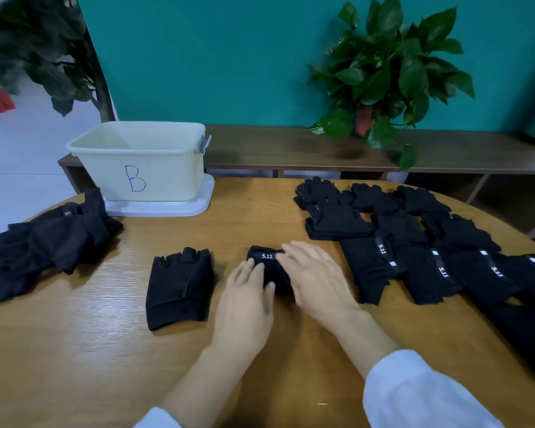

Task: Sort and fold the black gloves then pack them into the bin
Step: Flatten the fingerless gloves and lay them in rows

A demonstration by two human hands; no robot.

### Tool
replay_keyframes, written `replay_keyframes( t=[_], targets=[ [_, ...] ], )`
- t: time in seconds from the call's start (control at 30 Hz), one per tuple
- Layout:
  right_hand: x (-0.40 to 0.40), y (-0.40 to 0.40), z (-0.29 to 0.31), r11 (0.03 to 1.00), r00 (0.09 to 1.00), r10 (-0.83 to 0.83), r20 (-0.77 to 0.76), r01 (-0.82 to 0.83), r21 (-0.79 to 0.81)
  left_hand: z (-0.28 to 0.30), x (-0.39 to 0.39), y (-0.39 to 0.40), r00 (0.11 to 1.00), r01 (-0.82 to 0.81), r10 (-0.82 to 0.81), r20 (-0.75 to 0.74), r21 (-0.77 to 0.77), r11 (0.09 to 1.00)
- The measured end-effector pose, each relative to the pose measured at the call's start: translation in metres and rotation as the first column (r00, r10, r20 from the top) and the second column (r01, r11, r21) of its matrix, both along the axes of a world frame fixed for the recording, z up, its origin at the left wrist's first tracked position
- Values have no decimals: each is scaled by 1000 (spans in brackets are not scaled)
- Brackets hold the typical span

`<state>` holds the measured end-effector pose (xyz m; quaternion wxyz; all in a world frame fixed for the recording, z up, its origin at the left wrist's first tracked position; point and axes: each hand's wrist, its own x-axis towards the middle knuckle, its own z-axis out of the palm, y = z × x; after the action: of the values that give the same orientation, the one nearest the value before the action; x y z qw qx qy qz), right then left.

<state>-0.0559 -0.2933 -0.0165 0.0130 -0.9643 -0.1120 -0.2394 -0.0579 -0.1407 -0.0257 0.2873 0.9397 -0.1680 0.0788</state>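
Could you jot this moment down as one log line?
step: folding | both hands: left hand and right hand press folded glove | bin: nothing visible inside

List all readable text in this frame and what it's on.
"B": handwritten in blue on the front of the cream bin.
"5.11": white on the strap of the folded glove under both hands.
"5.11": on the strap of a glove in the right-hand rows; two more straps further right read the same.
Strap on the left glove pile: white print, too blurred to read.

Head view looks forward and down, close over the table [112, 350].
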Motion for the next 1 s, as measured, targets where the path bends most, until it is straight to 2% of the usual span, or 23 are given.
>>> replay_keyframes(
  t=[0.07,0.17,0.27,0.37,0.43,0.57,0.73,1.0],
  targets=[
    [3,2,-2,994,981,41,-190,-60,-95,-4,-7,-11,986,35,-15,-165,117,993],
    [5,-1,-5,1000,927,3,-375,-10,-16,-8,-9,-17,958,9,41,-285,171,985],
    [4,6,-5,999,936,-11,-353,27,40,-11,-2,-18,951,-18,72,-301,178,984],
    [-8,12,-7,996,940,-85,-330,94,11,-12,0,-14,957,11,53,-285,218,976],
    [-23,14,-16,990,937,-132,-323,142,8,-12,-7,-12,962,48,15,-274,224,973],
    [-63,4,-35,978,961,-191,-200,204,49,-12,-38,-17,969,134,-77,-235,237,962],
    [-109,-20,-40,963,960,-254,-122,262,57,-14,-70,-38,962,236,-185,-203,263,936],
    [-172,-70,-45,909,913,-401,-79,407,88,-19,-113,-90,909,409,-359,-214,276,870]
  ],
)
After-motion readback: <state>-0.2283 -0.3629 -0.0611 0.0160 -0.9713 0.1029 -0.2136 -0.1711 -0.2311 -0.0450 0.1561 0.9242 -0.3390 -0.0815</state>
